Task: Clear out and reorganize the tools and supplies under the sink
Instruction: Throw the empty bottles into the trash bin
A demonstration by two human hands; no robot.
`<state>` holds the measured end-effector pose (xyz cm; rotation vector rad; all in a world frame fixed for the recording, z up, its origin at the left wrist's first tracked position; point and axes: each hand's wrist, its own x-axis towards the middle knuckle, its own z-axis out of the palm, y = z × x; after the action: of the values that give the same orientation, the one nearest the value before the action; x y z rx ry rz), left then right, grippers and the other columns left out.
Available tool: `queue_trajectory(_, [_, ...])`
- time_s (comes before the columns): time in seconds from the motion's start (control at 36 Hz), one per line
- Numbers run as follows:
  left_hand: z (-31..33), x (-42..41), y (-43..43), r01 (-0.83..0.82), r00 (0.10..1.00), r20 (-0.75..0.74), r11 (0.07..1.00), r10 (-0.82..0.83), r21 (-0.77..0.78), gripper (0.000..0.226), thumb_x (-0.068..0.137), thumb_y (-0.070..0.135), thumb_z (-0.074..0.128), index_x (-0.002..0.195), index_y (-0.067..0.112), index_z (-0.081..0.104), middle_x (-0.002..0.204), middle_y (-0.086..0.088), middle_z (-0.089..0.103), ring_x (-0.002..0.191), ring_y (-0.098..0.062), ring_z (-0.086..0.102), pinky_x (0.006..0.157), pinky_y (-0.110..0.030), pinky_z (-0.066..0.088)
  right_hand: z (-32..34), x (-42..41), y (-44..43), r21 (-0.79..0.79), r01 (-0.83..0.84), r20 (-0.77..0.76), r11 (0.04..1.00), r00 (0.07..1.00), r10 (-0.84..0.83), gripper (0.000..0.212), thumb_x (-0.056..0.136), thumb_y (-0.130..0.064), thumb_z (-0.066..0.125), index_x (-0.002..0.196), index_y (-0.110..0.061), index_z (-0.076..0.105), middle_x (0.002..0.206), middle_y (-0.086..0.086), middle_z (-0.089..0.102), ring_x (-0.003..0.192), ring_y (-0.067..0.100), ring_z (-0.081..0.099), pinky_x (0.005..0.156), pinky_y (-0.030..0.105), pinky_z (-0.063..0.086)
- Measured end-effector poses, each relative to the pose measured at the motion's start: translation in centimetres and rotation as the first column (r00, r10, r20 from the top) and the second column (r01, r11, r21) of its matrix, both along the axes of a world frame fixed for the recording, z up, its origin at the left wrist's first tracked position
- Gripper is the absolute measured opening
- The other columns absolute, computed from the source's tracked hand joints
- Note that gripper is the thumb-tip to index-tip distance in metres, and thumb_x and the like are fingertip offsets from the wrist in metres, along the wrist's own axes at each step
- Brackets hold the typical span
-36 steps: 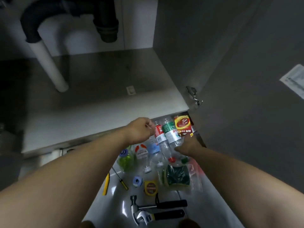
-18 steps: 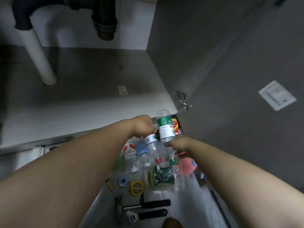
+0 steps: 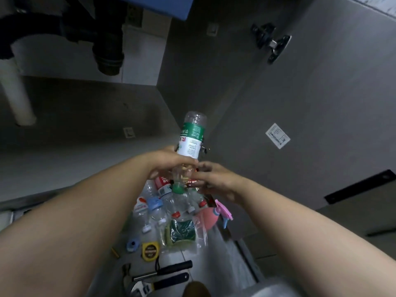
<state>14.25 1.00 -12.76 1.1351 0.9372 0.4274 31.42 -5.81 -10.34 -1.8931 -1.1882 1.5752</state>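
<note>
A clear plastic bottle with a green and white label (image 3: 191,136) is held upside down above the floor, green cap (image 3: 177,188) pointing down. My left hand (image 3: 169,161) grips its clear neck part from the left. My right hand (image 3: 212,179) pinches the same part from the right. Below them on the floor lie several other bottles, one with a blue cap (image 3: 155,203) and one with a red label (image 3: 161,181). The cabinet floor under the sink (image 3: 75,125) lies behind the hands.
On the floor: a bagged green sponge (image 3: 182,232), a pink spray bottle (image 3: 211,215), a yellow tape measure (image 3: 151,250), a blue tape roll (image 3: 132,244), a hammer (image 3: 158,273) and a wrench (image 3: 158,285). A black drain pipe (image 3: 109,50) hangs above. The open cabinet door (image 3: 300,103) stands at right.
The green-labelled bottle has come up off the floor pile, carried by my right hand, and my left hand has now closed on it too. The view has tilted upward.
</note>
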Motion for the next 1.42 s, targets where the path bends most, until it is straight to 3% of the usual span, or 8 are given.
queue_trajectory(0.14, [-1.5,-1.8,1.3,-0.262,0.965,-0.034,0.965,0.261,-0.032,0.035,0.085,0.017,0.08,0.113,0.024,0.061,0.09,-0.007,0.072,0.051,-0.011,0.071,0.04,-0.021,0.049,-2.5,2.2,0.0,-0.143,-0.089,0.194,0.986,0.974,0.116,0.016,0.093,-0.029,0.068,0.101,-0.016,0.062,0.089,0.004,0.064,0.079,0.018,0.062,0.069,0.031,0.053])
queue_trajectory(0.31, [-4.5,-3.6,2.4,-0.405,0.906,-0.18,0.907,0.382,-0.117,0.054,0.081,0.033,0.081,0.127,0.019,0.057,0.096,-0.009,0.069,0.07,-0.022,0.067,0.038,-0.021,0.047,-5.9,4.0,1.5,-0.266,-0.283,0.489,0.922,0.785,0.382,0.016,0.098,-0.019,0.058,0.1,-0.004,0.062,0.077,0.005,0.062,0.047,0.002,0.06,0.052,0.022,0.049])
queue_trajectory(0.44, [-6.7,-3.4,3.1,-0.474,0.873,-0.216,0.867,0.438,-0.156,0.067,0.078,0.039,0.083,0.131,0.02,0.047,0.11,-0.011,0.069,0.078,-0.026,0.072,0.05,-0.028,0.053,-9.6,4.7,3.7,-0.251,-0.275,0.684,0.928,0.628,0.371,0.049,0.091,-0.021,0.061,0.136,-0.011,0.046,0.132,0.019,0.047,0.127,0.035,0.045,0.109,0.046,0.043])
queue_trajectory(0.53, [-7.5,-3.1,3.3,-0.462,0.881,-0.207,0.867,0.426,-0.184,0.066,0.08,0.04,0.081,0.133,0.021,0.046,0.112,-0.011,0.068,0.088,-0.029,0.072,0.063,-0.034,0.056,-12.1,4.7,5.6,-0.235,-0.288,0.709,0.928,0.603,0.366,0.07,0.091,-0.023,0.062,0.152,-0.016,0.028,0.149,0.021,0.026,0.134,0.04,0.042,0.114,0.041,0.038])
queue_trajectory(0.81, [-9.9,-2.3,4.0,-0.378,0.923,-0.182,0.89,0.339,-0.256,0.054,0.086,0.044,0.076,0.129,0.019,0.054,0.113,-0.011,0.071,0.098,-0.031,0.072,0.079,-0.042,0.06,-18.6,4.0,12.1,-0.202,-0.368,0.871,0.908,0.357,0.338,0.087,0.087,-0.008,0.065,0.156,-0.026,0.017,0.163,0.01,0.009,0.123,0.039,0.057,0.094,0.046,0.054])
queue_trajectory(1.03, [-11.0,-2.4,4.1,-0.378,0.923,-0.185,0.881,0.336,-0.285,0.05,0.087,0.052,0.072,0.124,0.02,0.062,0.107,-0.01,0.077,0.096,-0.03,0.075,0.081,-0.04,0.061,-21.2,4.6,14.1,-0.197,-0.463,0.926,0.864,0.201,0.319,0.053,0.086,0.001,0.059,0.133,-0.015,0.042,0.134,0.011,0.041,0.11,0.038,0.062,0.078,0.045,0.054])
queue_trajectory(1.19, [-10.3,-2.6,4.2,-0.367,0.921,-0.224,0.903,0.319,-0.222,0.055,0.086,0.054,0.072,0.127,0.02,0.061,0.112,-0.011,0.074,0.1,-0.032,0.073,0.092,-0.045,0.059,-20.4,4.3,12.2,-0.092,-0.507,0.932,0.857,0.258,0.253,0.054,0.086,-0.02,0.068,0.134,-0.018,0.042,0.128,0.013,0.04,0.103,0.036,0.062,0.067,0.04,0.046])
queue_trajectory(1.42, [-4.0,-1.9,0.2,-0.209,0.937,-0.313,0.967,0.155,-0.148,0.062,0.085,0.049,0.075,0.131,0.01,0.059,0.118,-0.018,0.072,0.107,-0.037,0.07,0.095,-0.048,0.056,-10.2,3.7,4.3,0.159,-0.416,0.774,0.896,0.616,0.149,0.057,0.078,-0.049,0.073,0.122,-0.02,0.051,0.118,0.007,0.045,0.109,0.029,0.052,0.089,0.036,0.049])
